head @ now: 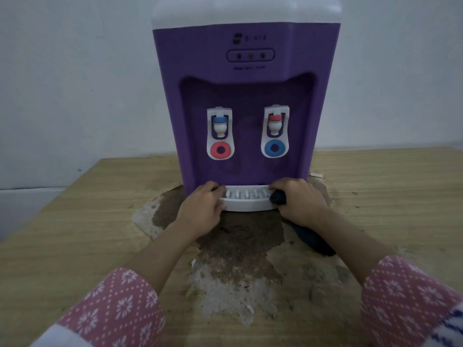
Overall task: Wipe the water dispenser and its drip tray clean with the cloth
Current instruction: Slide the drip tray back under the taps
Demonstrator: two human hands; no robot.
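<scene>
Where two taps hang: one drip tray, one cloth, two hands.

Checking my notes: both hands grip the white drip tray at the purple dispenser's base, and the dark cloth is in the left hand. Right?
Not quite: the head view shows the dark cloth in the right hand; the left hand grips the white drip tray bare.

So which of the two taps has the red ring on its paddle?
The tap on the picture's left: red ring below, blue cap above. The other tap is the reverse.
</scene>
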